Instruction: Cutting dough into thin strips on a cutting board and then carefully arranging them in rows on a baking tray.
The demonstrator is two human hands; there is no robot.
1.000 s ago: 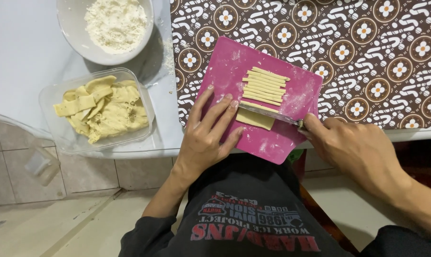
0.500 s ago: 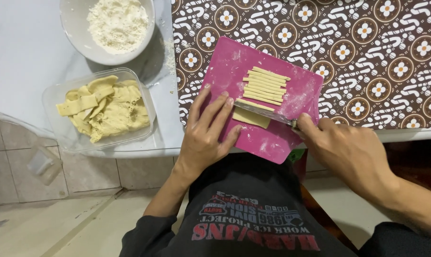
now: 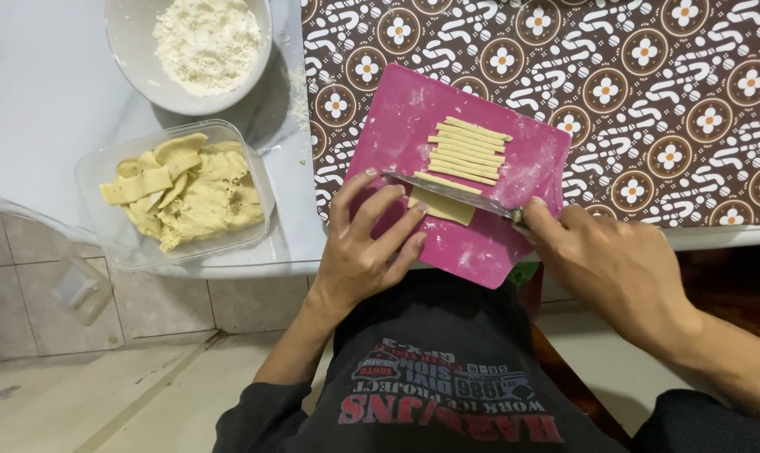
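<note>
A pink cutting board (image 3: 413, 109) lies on the table's near edge, dusted with flour. On it sit several thin pale dough strips (image 3: 468, 149) and a wider uncut dough piece (image 3: 443, 207). My right hand (image 3: 611, 268) grips the handle of a knife (image 3: 451, 189), its blade lying across the dough between strips and uncut piece. My left hand (image 3: 365, 252) rests flat on the board, fingertips touching the left end of the dough piece beside the blade.
A clear plastic tub (image 3: 111, 239) of cut dough pieces (image 3: 187, 189) stands at the left on the white tabletop. Behind it is a white bowl (image 3: 136, 59) of flour (image 3: 205, 38). A brown patterned cloth (image 3: 648, 92) covers the table's right part. Tiled floor lies below.
The knife blade has shifted slightly toward me across the dough, and one more strip lies cut. My left hand stays on the board, fingers nudged along.
</note>
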